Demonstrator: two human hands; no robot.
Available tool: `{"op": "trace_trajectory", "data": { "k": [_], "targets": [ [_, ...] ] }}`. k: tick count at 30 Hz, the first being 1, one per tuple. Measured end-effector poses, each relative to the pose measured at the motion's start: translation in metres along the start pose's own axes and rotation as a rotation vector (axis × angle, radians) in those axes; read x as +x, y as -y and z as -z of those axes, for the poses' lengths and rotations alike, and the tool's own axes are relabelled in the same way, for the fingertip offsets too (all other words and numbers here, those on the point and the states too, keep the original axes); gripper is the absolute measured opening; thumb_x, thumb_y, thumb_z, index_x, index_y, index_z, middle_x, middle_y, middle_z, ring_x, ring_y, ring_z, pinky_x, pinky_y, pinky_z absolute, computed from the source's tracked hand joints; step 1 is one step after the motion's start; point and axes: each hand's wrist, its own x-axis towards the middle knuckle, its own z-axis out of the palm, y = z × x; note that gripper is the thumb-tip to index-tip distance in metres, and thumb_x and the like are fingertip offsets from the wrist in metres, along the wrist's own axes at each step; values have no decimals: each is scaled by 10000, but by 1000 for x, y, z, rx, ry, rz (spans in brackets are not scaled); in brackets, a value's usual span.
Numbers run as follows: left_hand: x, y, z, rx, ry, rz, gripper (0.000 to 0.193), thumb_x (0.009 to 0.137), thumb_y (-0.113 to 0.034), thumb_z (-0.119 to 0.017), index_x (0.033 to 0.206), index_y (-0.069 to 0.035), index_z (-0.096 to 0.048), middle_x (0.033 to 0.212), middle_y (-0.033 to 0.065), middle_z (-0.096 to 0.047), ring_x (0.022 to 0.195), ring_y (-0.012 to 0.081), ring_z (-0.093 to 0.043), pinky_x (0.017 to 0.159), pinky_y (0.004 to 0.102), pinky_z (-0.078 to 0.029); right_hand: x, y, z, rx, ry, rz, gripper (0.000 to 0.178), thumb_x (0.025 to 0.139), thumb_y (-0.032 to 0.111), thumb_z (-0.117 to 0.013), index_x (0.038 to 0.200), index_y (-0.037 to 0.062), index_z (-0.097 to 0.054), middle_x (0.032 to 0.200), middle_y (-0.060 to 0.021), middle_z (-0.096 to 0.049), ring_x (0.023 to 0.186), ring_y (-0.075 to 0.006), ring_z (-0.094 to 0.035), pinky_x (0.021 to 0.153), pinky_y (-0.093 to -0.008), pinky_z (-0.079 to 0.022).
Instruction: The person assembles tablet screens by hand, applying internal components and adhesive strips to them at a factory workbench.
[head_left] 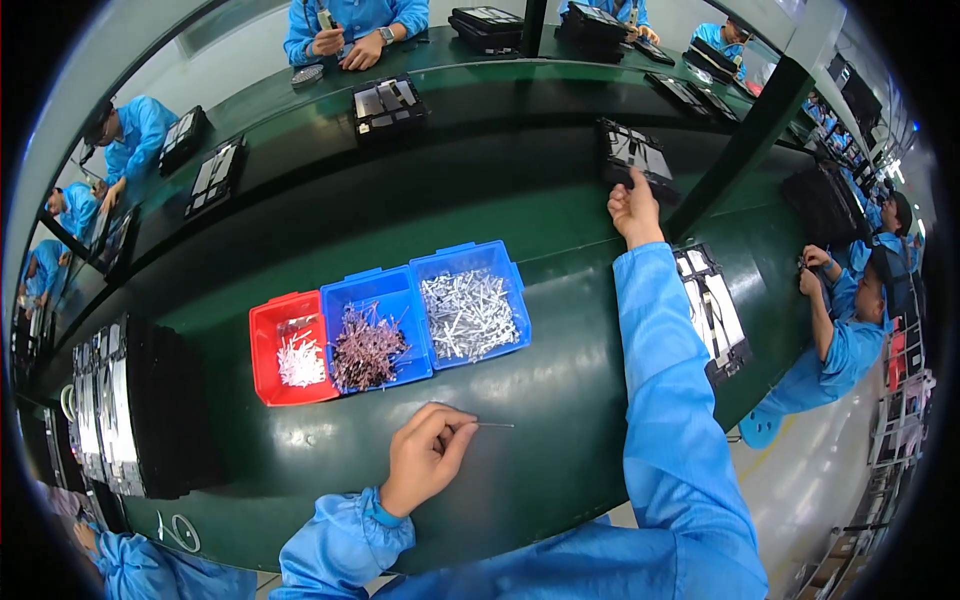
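Note:
My left hand (428,455) is closed in a pinch over the green table, in front of the bins. A thin grey wire-like piece (497,425) sticks out to the right from its fingertips; its exact kind is too small to tell. Stretched far forward, my right hand (634,208) is closed at the near edge of a black tray-like frame with silvery panels (640,152) on the dark belt. The thumb lies over that edge, and the curled fingers partly hide the contact.
A red bin (262,362) of white pieces adjoins two blue bins (428,345) of brownish wiry pieces and silvery strips. Stacked black frames (165,420) stand at left; another frame (712,310) lies beside my right forearm. A green post (745,145) rises near my right hand. Co-workers sit around.

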Motion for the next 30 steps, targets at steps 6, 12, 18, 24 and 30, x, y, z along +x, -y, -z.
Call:
{"op": "trace_trajectory", "data": {
  "k": [6, 12, 18, 24, 30],
  "targets": [
    [-3, 13, 2, -29, -38, 13, 56, 906, -48, -768, 935, -17, -733, 836, 65, -646, 590, 111, -564, 524, 265, -447, -90, -51, -19, -111, 84, -32, 350, 1015, 260, -642, 1203, -22, -556, 936, -221, -722, 623, -170, -626, 487, -261, -454],
    [-6, 19, 7, -234, -45, 93, 41, 930, -30, -744, 953, -3, -725, 892, 52, -646, 660, 81, -569, 565, 239, -453, -238, -66, 32, -365, 136, -67, 522, 1033, 433, -617, 1008, -86, -667, 944, -210, -736, 722, -212, -669, 622, -309, -506],
    [-11, 15, 9, -176, -16, 13, 63, 930, -19, -745, 989, 2, -737, 932, 54, -651, 694, 80, -600, 603, 224, -471, -381, -44, 97, -445, 163, -413, 613, 1071, 474, -502, 1161, -113, -655, 996, -191, -733, 781, -235, -683, 662, -321, -526],
    [-13, 7, 3, -211, -42, 39, 74, 919, -24, -756, 991, -12, -749, 956, 60, -657, 761, 99, -626, 650, 231, -497, -478, -21, 170, -268, 191, -802, 592, 1083, 414, -461, 1336, -104, -597, 1254, -239, -702, 844, -269, -722, 679, -331, -552],
    [-15, 1, -23, -424, 7, 140, 84, 936, -8, -734, 1019, 5, -737, 1084, 79, -644, 865, 120, -664, 735, 228, -544, -490, 24, 151, -627, 595, -977, 367, 1051, 175, -594, 1323, -69, -628, 1189, -207, -728, 920, -253, -745, 686, -319, -575]
  ]
}}
